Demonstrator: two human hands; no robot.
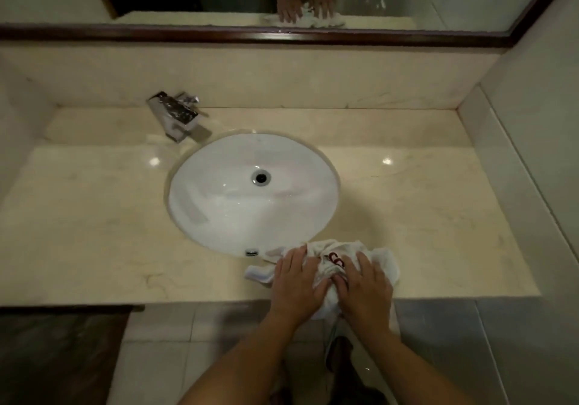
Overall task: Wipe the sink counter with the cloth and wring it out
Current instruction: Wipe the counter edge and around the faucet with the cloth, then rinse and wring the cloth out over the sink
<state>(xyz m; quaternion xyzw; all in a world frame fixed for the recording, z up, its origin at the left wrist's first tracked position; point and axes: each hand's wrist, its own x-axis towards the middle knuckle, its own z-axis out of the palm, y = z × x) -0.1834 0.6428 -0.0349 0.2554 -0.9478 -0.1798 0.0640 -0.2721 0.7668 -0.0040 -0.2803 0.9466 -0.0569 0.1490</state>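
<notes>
Both hands flat on the cloth [332, 267] at the table's [94, 232] front edge.
Left hand [296, 282] and right hand [365, 285] press down, fingers spread — cloth bunched beside the sink [219, 204] rim.

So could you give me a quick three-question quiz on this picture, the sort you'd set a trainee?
1. True or false: both hands press on the cloth.
2. Where does the cloth lie? A) inside the sink B) on the counter's front edge, by the sink's rim C) under the tap
3. Fill in: the tap stands at the sink's back ____ side.

Key:
1. True: the left hand and right hand lie flat on it, fingers spread.
2. B: it sits on the counter, just in front of the sink.
3. Left.
</notes>
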